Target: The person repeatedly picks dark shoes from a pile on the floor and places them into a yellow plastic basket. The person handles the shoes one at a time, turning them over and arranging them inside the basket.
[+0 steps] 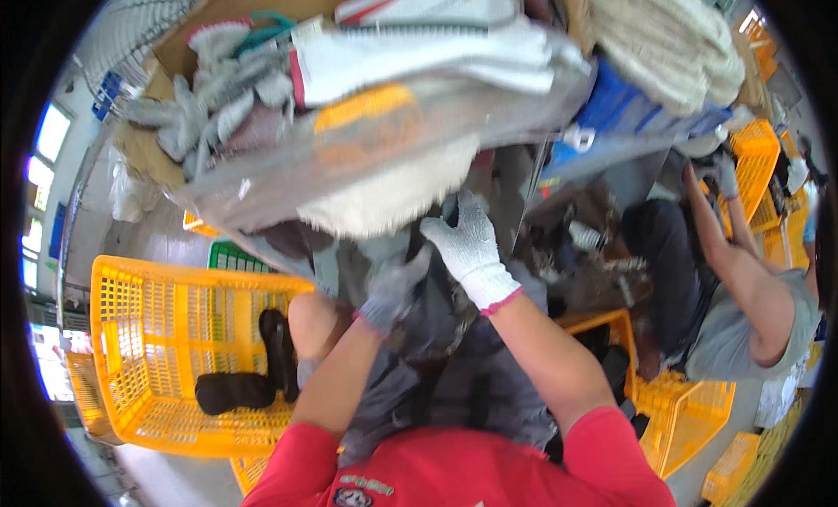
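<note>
My right hand (471,254), in a white knit glove with a pink cuff edge, is raised in front of my lap. Its thumb and fingers close around a small dark piece (451,214), too unclear to name. Lower and to the left, my left hand (394,293) wears a greyish glove; motion blurs its fingers, so its grip cannot be made out. Just beyond both hands hangs a shaggy white cloth-like thing (393,201) beneath clear plastic. To my left, a yellow crate (131,324) holds two black oblong pieces (234,393) resembling shoe soles.
Work gloves (419,57) fill an open cardboard box (161,162) ahead. Off-white bundled gloves (668,44) lie on blue packaging (615,114). More yellow crates (690,420) stand at right, one with black pieces. A person in grey (751,324) works there, arms reaching forward.
</note>
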{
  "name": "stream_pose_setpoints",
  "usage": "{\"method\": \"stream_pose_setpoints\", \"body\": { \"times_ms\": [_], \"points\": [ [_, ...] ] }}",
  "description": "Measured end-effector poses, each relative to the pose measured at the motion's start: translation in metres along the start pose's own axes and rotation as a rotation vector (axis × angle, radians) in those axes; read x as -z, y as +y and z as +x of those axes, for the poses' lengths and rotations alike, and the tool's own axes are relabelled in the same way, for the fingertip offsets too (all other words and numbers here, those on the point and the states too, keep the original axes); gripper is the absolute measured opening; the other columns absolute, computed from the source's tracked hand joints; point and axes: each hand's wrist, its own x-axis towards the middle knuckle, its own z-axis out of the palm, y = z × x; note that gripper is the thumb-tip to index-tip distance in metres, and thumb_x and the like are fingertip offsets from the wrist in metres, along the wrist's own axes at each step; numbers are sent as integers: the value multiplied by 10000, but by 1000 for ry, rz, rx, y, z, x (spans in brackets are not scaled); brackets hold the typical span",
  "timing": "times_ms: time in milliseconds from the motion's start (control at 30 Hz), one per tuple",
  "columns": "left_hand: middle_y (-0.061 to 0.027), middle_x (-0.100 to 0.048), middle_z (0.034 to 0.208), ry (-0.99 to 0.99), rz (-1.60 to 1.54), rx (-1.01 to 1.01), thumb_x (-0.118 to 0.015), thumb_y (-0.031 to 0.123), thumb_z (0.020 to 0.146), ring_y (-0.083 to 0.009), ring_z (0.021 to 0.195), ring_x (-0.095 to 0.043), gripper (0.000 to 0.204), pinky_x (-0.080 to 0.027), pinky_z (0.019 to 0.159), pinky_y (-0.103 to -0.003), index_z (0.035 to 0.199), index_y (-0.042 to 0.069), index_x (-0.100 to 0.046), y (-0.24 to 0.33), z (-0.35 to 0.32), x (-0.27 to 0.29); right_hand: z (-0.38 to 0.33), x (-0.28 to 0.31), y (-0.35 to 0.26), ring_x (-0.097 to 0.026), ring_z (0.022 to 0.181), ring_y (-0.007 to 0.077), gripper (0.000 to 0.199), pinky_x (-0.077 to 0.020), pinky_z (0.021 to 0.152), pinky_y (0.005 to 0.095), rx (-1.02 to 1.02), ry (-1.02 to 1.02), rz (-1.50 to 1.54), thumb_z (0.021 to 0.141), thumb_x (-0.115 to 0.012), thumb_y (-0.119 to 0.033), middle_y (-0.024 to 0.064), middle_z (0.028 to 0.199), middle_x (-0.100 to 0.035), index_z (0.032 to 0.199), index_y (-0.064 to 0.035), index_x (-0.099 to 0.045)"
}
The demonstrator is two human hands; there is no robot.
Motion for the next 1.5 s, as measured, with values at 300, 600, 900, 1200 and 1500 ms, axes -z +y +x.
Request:
{"method": "stream_pose_setpoints", "body": {
  "times_ms": [300,600,900,1200,1500],
  "points": [
    [-87,-735,1305,-171,-607,-372,-759,457,1046,-226,1171,-685,564,-541,1061,-383,1416,39,-676,32,56,-93,-31,62,-30,-586,1432,389,923,-440,1218,409,30,238,-30,792,-747,-137,317,1573,-543,1621,81,-404],
    [-242,-698,1252,-27,707,-243,-711,543,1007,-343,1184,-665,693,-502,1060,-445,1293,-84,-631,26,3,9,47,29,0,-719,1175,474,655,-544,1049,453,-90,134,-130,790,-806,-304,308,1196,-767,1293,102,-699],
    [-93,-754,1227,-265,-607,-221,-756,125,1023,-205,1073,-731,298,-621,949,-349,1296,11,-720,41,5,-82,-79,72,-42,-438,1536,442,617,-193,1253,758,385,-404,-1012,812,-792,-248,186,1467,-649,1417,-145,-726],
    [-118,-689,1291,-270,-840,-296,-530,717,1054,-319,1140,-682,743,-582,1021,-501,1478,107,-564,-41,15,-23,-142,10,2,-781,1024,314,498,-630,877,386,639,-208,-612,874,-812,-195,154,1228,-785,1352,-75,-740],
    [-126,-724,1099,101,-367,-497,-528,494,1118,-312,1015,-727,493,-594,912,-428,1342,71,-644,-30,35,-20,-22,-35,-23,-768,857,349,356,-599,738,473,769,-99,-843,971,-746,-426,189,880,-750,970,-70,-757]
  ]
}}
